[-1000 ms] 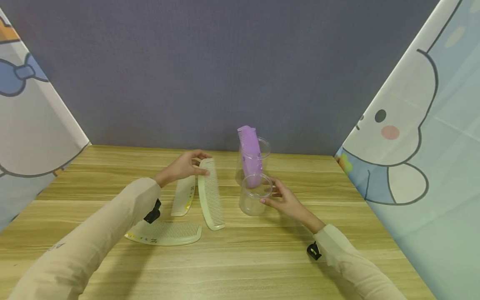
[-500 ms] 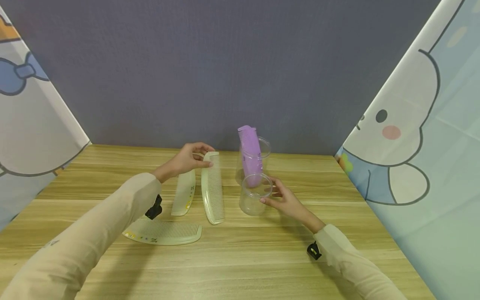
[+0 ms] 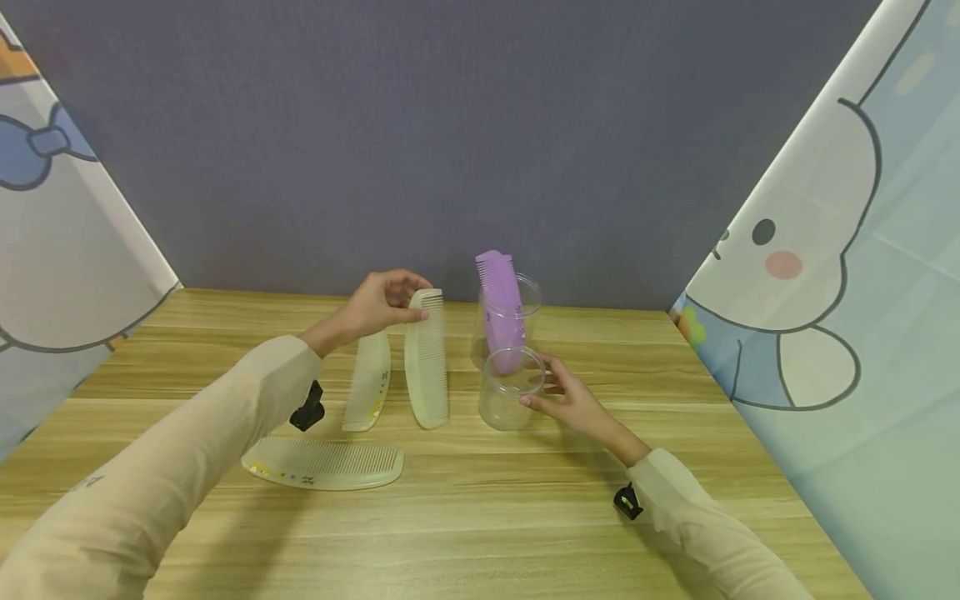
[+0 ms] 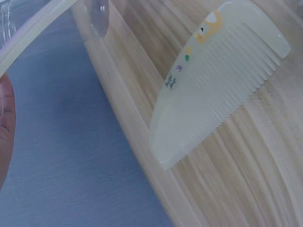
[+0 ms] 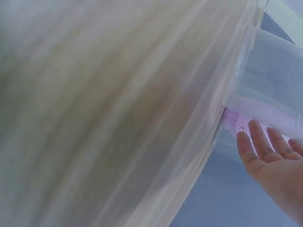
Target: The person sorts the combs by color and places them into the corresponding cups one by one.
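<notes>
My left hand (image 3: 382,302) pinches a pale green comb (image 3: 426,367) by its upper end, holding it upright with its teeth to the right. In the left wrist view only a pale edge of this comb (image 4: 35,33) shows. My right hand (image 3: 566,404) holds the side of a clear plastic cup (image 3: 502,412), thumb in front and fingers behind. In the right wrist view its fingers (image 5: 265,144) lie against the cup wall. Behind stands a second clear cup (image 3: 531,310) with a purple comb (image 3: 501,292) leaning in it, teeth to the left.
A pale comb (image 3: 369,385) with small printed pictures lies beside my left hand, partly hidden by it. Nearer, another pale comb (image 3: 330,465) lies crosswise on the wooden table (image 3: 480,533). A dark grey panel (image 3: 450,150) closes off the back; printed cartoon panels flank the sides.
My left hand has moved away from me and slightly right, raising the pale comb with it. My right hand and both cups have stayed in place.
</notes>
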Demonstrator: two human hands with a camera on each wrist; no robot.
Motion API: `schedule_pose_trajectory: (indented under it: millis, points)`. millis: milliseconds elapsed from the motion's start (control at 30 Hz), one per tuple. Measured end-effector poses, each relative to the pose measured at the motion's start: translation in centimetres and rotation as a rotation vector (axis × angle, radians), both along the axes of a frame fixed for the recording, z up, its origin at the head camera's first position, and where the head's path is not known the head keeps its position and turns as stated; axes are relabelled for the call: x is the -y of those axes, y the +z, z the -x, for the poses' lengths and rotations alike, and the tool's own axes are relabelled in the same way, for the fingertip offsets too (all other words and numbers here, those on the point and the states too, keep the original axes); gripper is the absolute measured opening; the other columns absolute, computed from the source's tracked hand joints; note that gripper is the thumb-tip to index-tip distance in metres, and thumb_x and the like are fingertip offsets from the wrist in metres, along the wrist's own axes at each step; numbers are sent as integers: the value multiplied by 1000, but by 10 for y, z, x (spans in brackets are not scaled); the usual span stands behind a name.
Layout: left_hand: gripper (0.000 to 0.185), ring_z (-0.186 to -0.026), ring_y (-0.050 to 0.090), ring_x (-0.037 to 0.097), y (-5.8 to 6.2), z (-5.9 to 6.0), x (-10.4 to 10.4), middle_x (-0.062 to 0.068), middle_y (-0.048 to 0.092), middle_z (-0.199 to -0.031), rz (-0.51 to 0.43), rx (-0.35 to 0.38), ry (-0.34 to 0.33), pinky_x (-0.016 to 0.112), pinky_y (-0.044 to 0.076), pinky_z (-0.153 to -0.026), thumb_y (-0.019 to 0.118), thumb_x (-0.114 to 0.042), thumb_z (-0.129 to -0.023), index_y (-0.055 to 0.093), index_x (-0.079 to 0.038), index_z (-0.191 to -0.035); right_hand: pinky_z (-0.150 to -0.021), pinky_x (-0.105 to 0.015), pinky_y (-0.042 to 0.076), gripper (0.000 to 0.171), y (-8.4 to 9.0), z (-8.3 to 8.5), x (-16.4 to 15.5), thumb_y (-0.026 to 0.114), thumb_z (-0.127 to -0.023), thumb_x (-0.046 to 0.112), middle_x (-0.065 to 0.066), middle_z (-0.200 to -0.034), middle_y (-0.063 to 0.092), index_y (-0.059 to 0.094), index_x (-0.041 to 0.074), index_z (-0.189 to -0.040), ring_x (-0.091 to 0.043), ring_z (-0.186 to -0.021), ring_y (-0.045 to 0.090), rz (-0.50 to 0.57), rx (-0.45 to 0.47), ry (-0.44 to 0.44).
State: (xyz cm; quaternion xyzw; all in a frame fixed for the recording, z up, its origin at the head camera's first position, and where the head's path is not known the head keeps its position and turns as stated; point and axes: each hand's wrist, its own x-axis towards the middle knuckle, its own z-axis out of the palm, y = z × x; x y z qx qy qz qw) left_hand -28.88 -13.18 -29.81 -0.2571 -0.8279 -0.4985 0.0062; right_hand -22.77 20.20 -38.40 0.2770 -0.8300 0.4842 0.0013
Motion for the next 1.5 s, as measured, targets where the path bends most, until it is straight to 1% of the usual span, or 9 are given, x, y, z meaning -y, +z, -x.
schedule_pose_trajectory:
  millis: [200,367,433,633,833,1033,1200,1333,1500]
  points:
    - [42,-80,62,12,9,0,-2,15,63,-98,-33,-36,16,27,53,-75,71,-11,-78,57,-5,-117,-93,-53,43,66,0,1,0,68,-81,11,-26,-131,45,33,0,-136,-42,-110,51,-9,-8,-3]
    - [40,-76,64,13,18,-1,-5,14,63,-98,-52,-58,49,25,52,-65,72,-9,-78,59,-7,-115,-94,-53,43,67,0,1,-1,68,-81,12,-26,-131,45,32,1,-136,-42,-111,51,-9,-2,-3]
    - [39,-75,65,14,22,0,-6,14,63,-99,-58,-73,55,24,52,-64,72,-9,-77,59,-7,-114,-94,-53,42,67,-1,1,-1,68,-81,13,-25,-132,45,32,1,-137,-42,-112,51,-9,8,-5]
    - [40,-77,64,16,36,-1,-9,13,62,-99,-78,-131,52,22,52,-69,72,-10,-78,59,-8,-115,-95,-53,42,68,0,0,-1,68,-81,14,-24,-132,45,31,2,-137,-42,-112,50,-10,14,-4]
    - [40,-78,64,13,51,-4,-14,9,61,-99,-87,-168,65,26,53,-74,72,-11,-78,59,-10,-116,-95,-53,42,68,0,0,0,68,-81,14,-24,-132,45,32,2,-137,-41,-112,51,-11,11,-4]
    - [39,-80,65,11,64,-5,-19,8,62,-96,-143,-215,67,27,53,-75,72,-11,-78,59,-9,-114,-95,-53,42,67,0,0,0,68,-81,14,-24,-132,45,32,2,-137,-41,-112,51,-17,6,-7]
    - [39,-80,65,11,72,-6,-24,8,63,-94,-179,-246,65,25,53,-75,71,-11,-78,59,-7,-114,-95,-54,42,68,-1,0,-1,68,-82,13,-24,-132,44,31,1,-137,-42,-112,50,-14,7,-4]
    - [39,-81,65,11,76,-7,-30,9,63,-95,-216,-244,63,24,54,-75,71,-10,-78,59,-7,-114,-95,-55,41,68,-1,0,-1,68,-82,12,-25,-133,44,31,0,-137,-43,-112,50,-7,10,1]
    - [38,-80,65,11,79,-10,-41,13,63,-97,-276,-234,60,26,54,-74,71,-5,-77,59,-4,-114,-95,-55,41,67,-1,0,-1,67,-82,12,-25,-133,43,31,0,-137,-43,-112,49,-6,13,4]
